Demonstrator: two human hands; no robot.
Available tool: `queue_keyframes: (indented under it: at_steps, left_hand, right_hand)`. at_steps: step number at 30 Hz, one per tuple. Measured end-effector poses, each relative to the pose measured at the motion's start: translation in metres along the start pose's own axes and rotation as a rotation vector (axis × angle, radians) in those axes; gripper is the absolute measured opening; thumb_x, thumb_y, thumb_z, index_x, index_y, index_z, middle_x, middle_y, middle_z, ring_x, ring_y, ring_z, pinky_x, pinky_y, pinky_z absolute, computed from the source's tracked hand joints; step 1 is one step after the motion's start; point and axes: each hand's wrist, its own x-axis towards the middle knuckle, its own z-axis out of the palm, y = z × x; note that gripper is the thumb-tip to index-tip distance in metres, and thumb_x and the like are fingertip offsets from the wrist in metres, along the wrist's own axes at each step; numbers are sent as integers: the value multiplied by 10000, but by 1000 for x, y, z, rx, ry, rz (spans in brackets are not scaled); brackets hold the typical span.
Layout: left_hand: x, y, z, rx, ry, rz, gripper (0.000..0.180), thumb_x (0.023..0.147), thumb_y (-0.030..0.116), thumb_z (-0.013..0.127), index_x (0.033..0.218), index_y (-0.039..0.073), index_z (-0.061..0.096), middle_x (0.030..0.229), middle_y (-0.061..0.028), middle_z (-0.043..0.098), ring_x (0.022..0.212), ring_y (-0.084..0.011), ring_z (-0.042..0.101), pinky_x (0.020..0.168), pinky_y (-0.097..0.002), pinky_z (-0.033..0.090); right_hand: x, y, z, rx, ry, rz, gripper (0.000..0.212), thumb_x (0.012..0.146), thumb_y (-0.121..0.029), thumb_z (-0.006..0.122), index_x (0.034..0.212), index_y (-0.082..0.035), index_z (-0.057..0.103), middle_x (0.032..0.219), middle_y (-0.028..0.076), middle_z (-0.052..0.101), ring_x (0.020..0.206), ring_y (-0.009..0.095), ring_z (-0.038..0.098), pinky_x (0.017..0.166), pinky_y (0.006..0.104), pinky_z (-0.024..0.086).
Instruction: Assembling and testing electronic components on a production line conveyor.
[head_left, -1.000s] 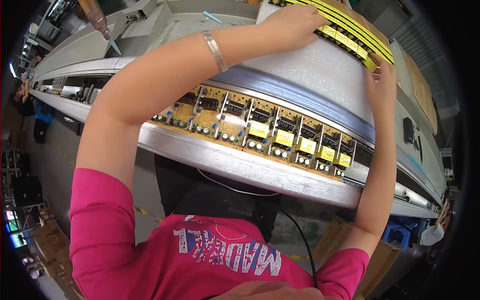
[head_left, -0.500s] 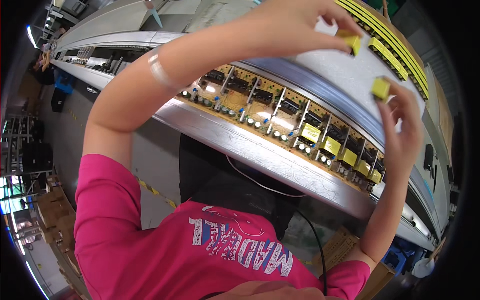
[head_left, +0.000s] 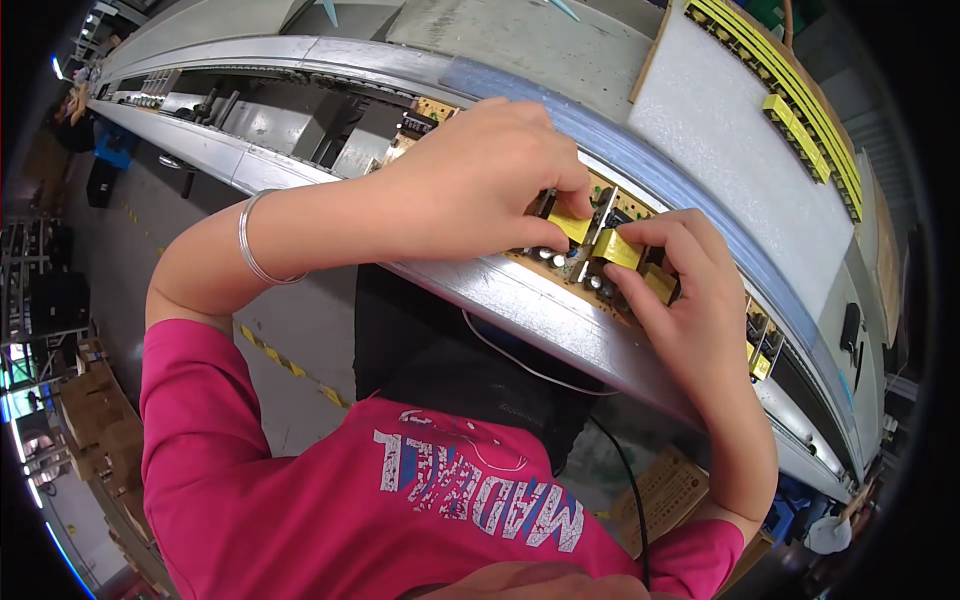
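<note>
A long circuit board [head_left: 436, 108], filled with black and silver parts, lies in the conveyor before me. My left hand [head_left: 490, 175], a silver bracelet at its wrist, pinches a yellow-taped transformer [head_left: 572, 224] between thumb and fingers over the board. Just to its right, my right hand [head_left: 690, 275] grips a second yellow-taped transformer [head_left: 615, 249] by its sides. Both transformers are down at board level among the metal heat sinks; whether their pins are seated is hidden. Another yellow transformer [head_left: 659, 283] sits on the board under my right hand, and more show farther right.
The conveyor's near metal rail [head_left: 470, 285] runs between my body and the board. Beyond the bluish far rail [head_left: 640, 150] lies a white foam sheet [head_left: 735, 130], with long rows of yellow transformers [head_left: 800, 88] and a shorter row [head_left: 795, 138]. A cardboard box [head_left: 660, 500] stands below.
Both hands have come down and toward me from above the foam sheet, each carrying a yellow transformer to the circuit board. The board has shifted left or is now largely covered by my hands.
</note>
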Motion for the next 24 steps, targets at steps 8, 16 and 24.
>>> queue_keyframes:
  at_steps: [8, 16, 24]
  left_hand:
    - [2, 7, 12, 65, 66, 36, 163, 778, 163, 809, 906, 133, 712, 841, 25, 641, 896, -202, 555, 884, -341, 423]
    - [9, 7, 8, 17, -52, 7, 135, 801, 175, 792, 900, 146, 704, 861, 38, 643, 918, -202, 554, 886, -345, 417]
    - [14, 11, 12, 108, -18, 106, 112, 818, 176, 785, 893, 130, 714, 893, 25, 647, 906, -201, 558, 869, -344, 421]
  right_hand:
    - [-7, 0, -3, -43, -30, 86, 216, 826, -87, 762, 1024, -27, 699, 990, 69, 609, 859, 216, 573, 767, 313, 465]
    - [-10, 3, -7, -75, -47, 48, 211, 835, -108, 754, 1031, -41, 716, 972, 60, 595, 862, 233, 584, 757, 329, 481]
    - [-13, 10, -14, -19, -63, 43, 241, 838, -107, 751, 1064, -30, 724, 990, 76, 612, 877, 232, 585, 775, 325, 470]
